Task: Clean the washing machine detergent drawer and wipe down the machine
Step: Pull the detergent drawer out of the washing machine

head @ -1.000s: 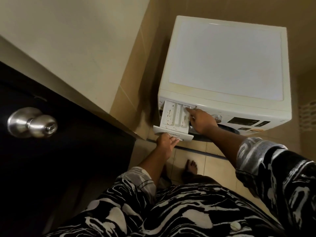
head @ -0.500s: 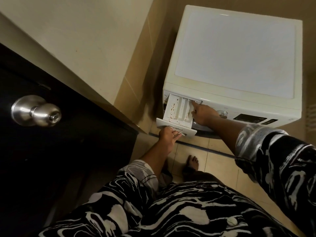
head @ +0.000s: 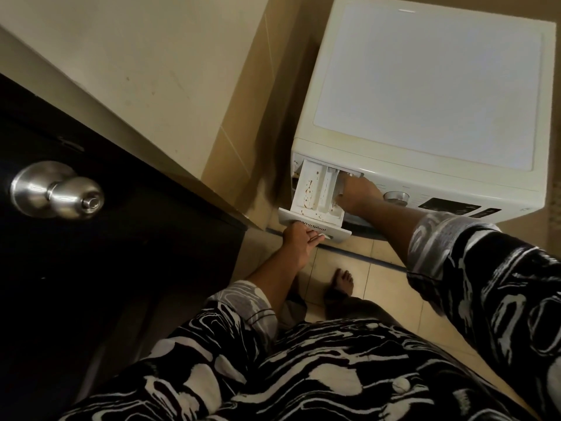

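A white front-loading washing machine [head: 431, 86] stands in a corner. Its detergent drawer [head: 315, 192] is pulled out at the machine's upper left, and brown stains speckle its compartments. My left hand [head: 299, 241] grips the drawer's front panel from below, fingers curled into the handle recess. My right hand [head: 359, 194] reaches into the right-hand compartment near the drawer's back; its fingertips are hidden inside, so how they lie cannot be told.
A dark door [head: 91, 238] with a round metal knob [head: 56, 189] stands open on the left. A beige wall [head: 151, 71] runs beside the machine. My bare foot [head: 341, 284] is on the tiled floor [head: 358, 268] in front of the machine.
The view has drawn closer to the machine. My right hand has gone deeper into the drawer's right compartment. My left hand keeps its hold on the drawer front.
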